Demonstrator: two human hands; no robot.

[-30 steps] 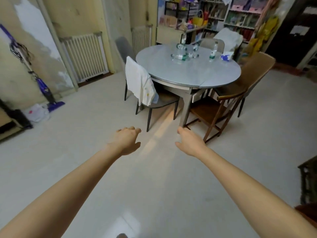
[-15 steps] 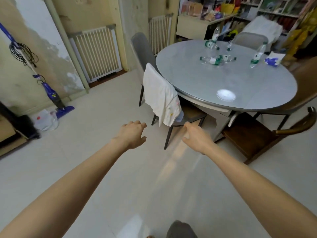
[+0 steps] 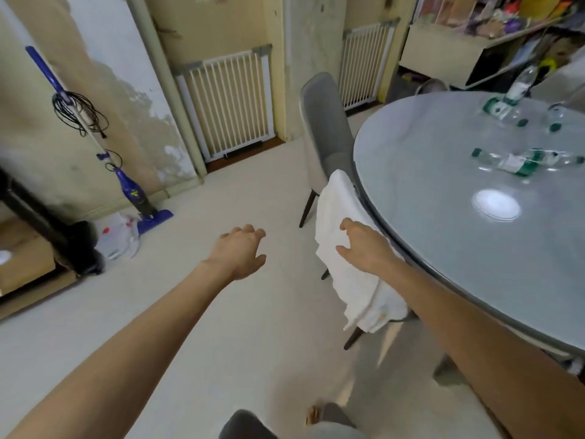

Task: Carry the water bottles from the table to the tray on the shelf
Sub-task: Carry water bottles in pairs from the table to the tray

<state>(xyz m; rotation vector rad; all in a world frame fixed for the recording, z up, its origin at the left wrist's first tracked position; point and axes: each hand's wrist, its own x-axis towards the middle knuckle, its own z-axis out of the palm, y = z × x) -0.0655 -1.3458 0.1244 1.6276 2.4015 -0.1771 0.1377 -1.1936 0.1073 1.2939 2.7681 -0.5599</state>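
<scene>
Several clear water bottles with green labels are on the round grey table [image 3: 443,236] at the right. One bottle [image 3: 512,161] lies on its side mid-table, another lying bottle [image 3: 501,110] is further back, and an upright bottle [image 3: 520,83] stands behind it. My left hand [image 3: 242,251] hangs over the floor, fingers loosely apart and holding nothing. My right hand [image 3: 364,245] is over the white cloth by the table's near-left edge, also with nothing in it. No tray is in view.
A chair draped with a white cloth [image 3: 354,267] is tucked at the table's left edge, with a grey chair [image 3: 326,131] behind it. A blue stick vacuum [image 3: 133,191] leans on the left wall. White gates [image 3: 234,103] stand at the back. A cluttered shelf [image 3: 474,36] is at the far right.
I have walked closer to the table, which has grown and slid to the right of view. Both hands stay held out in front, holding nothing; the right one is now over the cloth-draped chair.
</scene>
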